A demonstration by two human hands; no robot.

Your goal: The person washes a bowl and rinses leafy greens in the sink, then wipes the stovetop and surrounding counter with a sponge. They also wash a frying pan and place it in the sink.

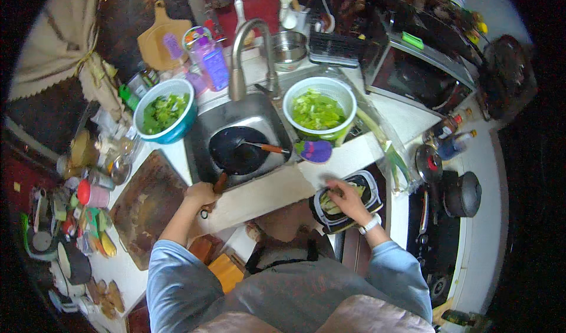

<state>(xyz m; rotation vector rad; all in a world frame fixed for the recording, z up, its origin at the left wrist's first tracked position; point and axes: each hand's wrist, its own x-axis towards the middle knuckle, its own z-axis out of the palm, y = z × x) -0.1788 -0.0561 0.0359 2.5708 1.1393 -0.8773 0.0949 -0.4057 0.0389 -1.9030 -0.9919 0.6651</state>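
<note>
A dark wok [227, 154] rests in the stainless steel sink [261, 107]. My left hand [201, 196] is closed around the wok's wooden handle [220, 183] at the sink's front edge. Across the wok lies a metal utensil with a wooden handle [272, 148], its end near the sink's right rim. My right hand [347, 200], fingers bent, is over a waste bin [376, 200] with a pale rim, in which leafy scraps [329, 205] show. A dark blur by its fingertips hides whether it holds anything. Just above that hand is a purple eggplant-shaped pad [316, 151].
Baskets of chopped greens flank the sink: a blue one [177, 131] left, a green one [320, 134] right. The faucet [239, 76] arches over the sink. A worn cutting board [148, 213] lies left. Bagged scallions [376, 129] and a stove [418, 249] are right.
</note>
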